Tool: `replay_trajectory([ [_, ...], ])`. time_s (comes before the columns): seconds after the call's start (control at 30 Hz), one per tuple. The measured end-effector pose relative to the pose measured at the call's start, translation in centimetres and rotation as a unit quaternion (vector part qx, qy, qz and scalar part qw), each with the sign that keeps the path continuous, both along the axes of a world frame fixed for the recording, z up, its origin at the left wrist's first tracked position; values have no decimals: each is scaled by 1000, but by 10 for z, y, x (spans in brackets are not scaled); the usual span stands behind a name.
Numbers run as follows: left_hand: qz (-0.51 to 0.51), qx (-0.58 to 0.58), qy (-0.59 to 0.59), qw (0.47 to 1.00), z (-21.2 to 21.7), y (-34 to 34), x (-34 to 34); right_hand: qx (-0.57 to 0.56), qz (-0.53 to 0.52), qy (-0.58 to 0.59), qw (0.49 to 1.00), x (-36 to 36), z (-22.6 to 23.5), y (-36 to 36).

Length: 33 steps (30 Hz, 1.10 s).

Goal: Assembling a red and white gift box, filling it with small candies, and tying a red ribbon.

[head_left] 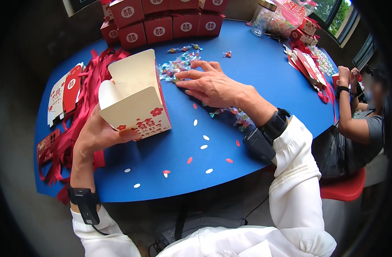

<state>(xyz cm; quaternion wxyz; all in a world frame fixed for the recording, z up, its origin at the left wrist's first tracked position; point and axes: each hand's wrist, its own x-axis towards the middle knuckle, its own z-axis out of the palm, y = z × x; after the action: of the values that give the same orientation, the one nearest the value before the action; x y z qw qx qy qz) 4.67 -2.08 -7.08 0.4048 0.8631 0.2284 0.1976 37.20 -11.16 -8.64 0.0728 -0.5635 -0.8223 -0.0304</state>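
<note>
My left hand (95,128) grips a small cardboard gift box (159,118) from its lower left side. The box is cream with red flowers and lettering, tilted toward me, its top flaps standing open; its bottom cannot be made out. Beyond it and to the right lies a pile of wrapped candies (178,64) in shiny clear and coloured wrappers. My right hand (215,85) reaches over the near edge of that pile, fingers stretched and apart, with nothing visibly held. More wrapped candies (243,120) lie beside my right wrist.
Red ribbons (78,128) heap on the left, beside flattened boxes (61,96) and a red phone (48,143). Finished red boxes (159,32) stack at the back. A glass jar (262,19) and candy bag (286,21) stand far right. Another person (356,115) sits at right.
</note>
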Motion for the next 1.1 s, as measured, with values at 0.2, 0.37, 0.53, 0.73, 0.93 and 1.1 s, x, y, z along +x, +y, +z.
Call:
replay_trajectory([
  [0.2,9,-25,2,1000,7,-4,2,-57,-9,48,997,2,9,-3],
  [0.37,20,-42,8,999,7,-4,0,-81,-16,88,993,5,15,-2],
  [0.53,17,-68,9,997,7,-3,-2,-90,-34,147,985,12,24,-5],
  [0.73,30,-25,39,999,0,-1,0,-144,-22,168,975,34,42,-21],
  [0.93,-2,-3,-8,1000,-11,3,0,-179,-40,119,976,61,54,-65],
  [1.1,4,-13,-11,1000,-12,1,2,-147,-52,82,984,54,20,-99],
])
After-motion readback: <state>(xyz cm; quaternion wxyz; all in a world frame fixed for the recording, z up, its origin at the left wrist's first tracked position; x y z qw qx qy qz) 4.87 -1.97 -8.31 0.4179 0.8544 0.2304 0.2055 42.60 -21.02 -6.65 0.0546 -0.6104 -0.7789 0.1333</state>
